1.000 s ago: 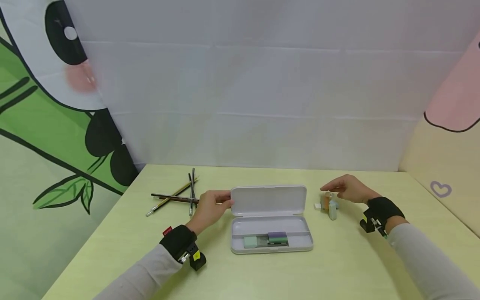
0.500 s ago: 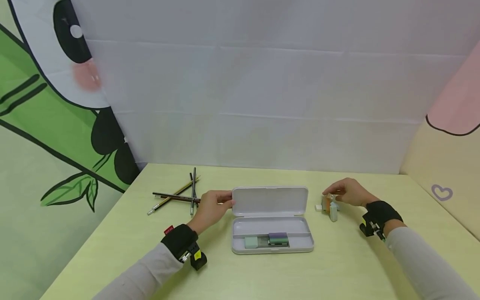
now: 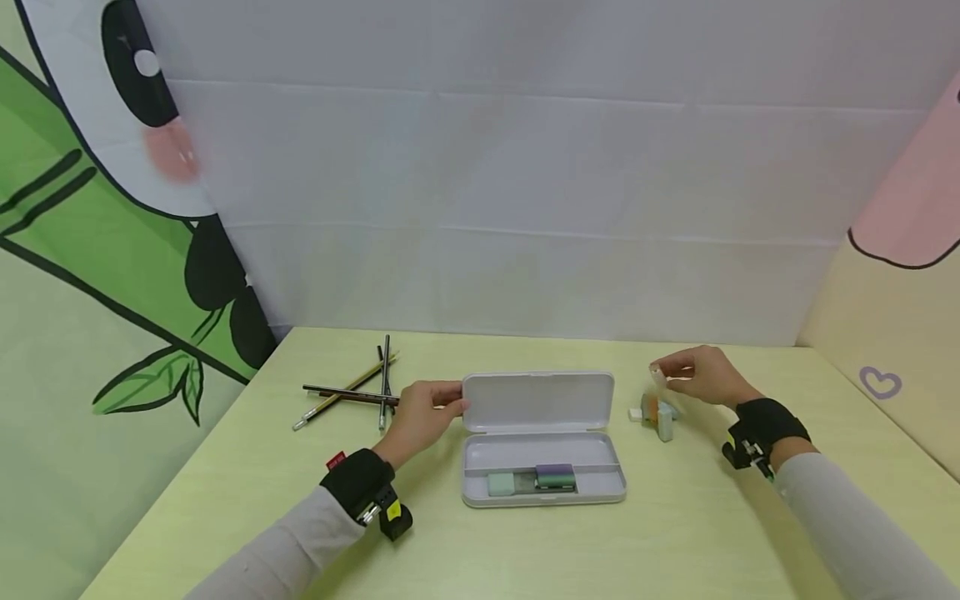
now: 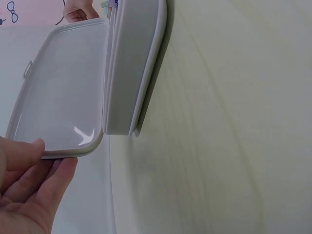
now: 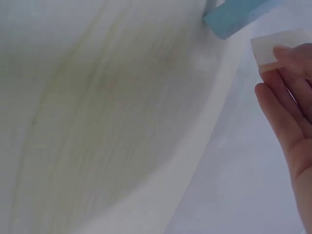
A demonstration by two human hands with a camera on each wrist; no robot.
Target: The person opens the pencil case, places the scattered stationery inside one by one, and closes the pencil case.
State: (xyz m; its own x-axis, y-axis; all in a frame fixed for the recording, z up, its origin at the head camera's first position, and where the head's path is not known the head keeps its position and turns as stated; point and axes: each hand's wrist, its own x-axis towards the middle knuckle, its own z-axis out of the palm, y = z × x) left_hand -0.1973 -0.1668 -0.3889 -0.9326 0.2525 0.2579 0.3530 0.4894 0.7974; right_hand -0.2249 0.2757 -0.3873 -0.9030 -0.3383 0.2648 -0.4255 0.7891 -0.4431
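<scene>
An opened white pencil case (image 3: 540, 448) lies on the table, its lid (image 3: 538, 402) raised. My left hand (image 3: 422, 421) pinches the lid's left edge between thumb and fingers; the left wrist view shows the thumb on the inner face. Inside the front compartment are a mint block (image 3: 501, 484) and a purple-and-green piece (image 3: 555, 477). My right hand (image 3: 708, 377) pinches a small white eraser (image 5: 264, 48) above a little cluster of eraser-like blocks (image 3: 665, 422) to the right of the case. A light-blue block (image 5: 236, 18) of that cluster shows near my fingers in the right wrist view.
Several pencils (image 3: 352, 396) lie crossed on the table (image 3: 540, 550) left of the case, partly behind my left hand. A pale cloth backdrop (image 3: 480, 208) rises along the table's back edge, with printed panels on both sides.
My right hand has dipped to the cluster, taken hold of the white eraser and lifted it just above the other blocks. The left hand keeps its hold on the lid.
</scene>
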